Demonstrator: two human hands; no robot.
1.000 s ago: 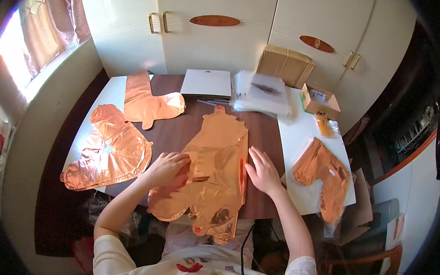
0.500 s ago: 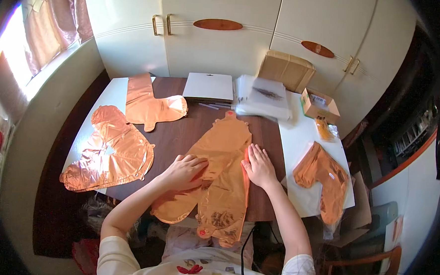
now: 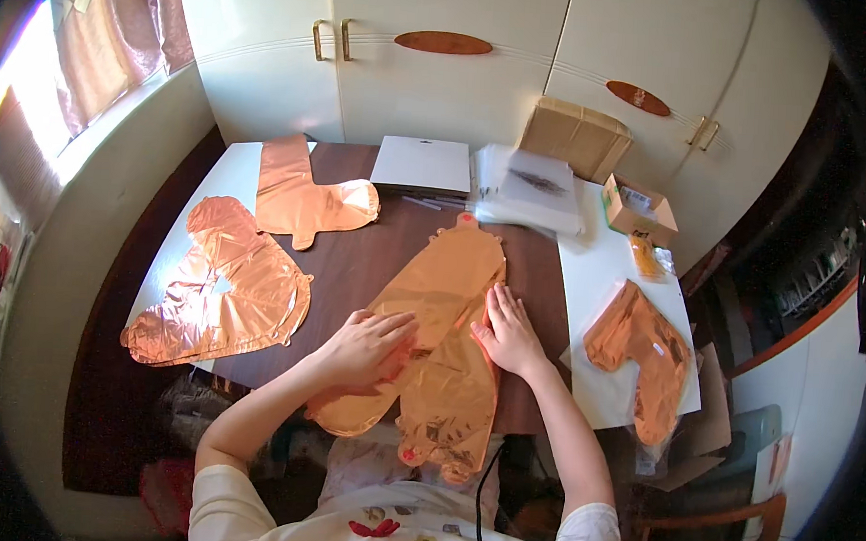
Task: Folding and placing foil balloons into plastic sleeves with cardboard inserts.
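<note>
A flat, uninflated orange foil balloon [image 3: 446, 301] lies in front of me, its lower end reaching over the table's near edge. My left hand [image 3: 368, 348] rests palm down on its left part, fingers stretched out. Along the balloon's right edge lies my right hand [image 3: 508, 330], flat with the fingers extended and the thumb pointing inward. Neither hand grips anything. Small red spots show at the balloon's top and bottom ends. Creases run across its middle, between my hands.
More flat foil balloons lie at the left: one at the back [image 3: 304, 200], another nearer [image 3: 231, 284]. A folded foil balloon [image 3: 645, 340] sits at the right. Behind are a white flat box [image 3: 422, 164], clear plastic bags [image 3: 525, 192], a cardboard box [image 3: 577, 136] and a small open box [image 3: 640, 208].
The view has shifted slightly, so the whole table sits a little differently. My left hand has lifted or slid slightly on the balloon; my right hand stays along its right edge.
</note>
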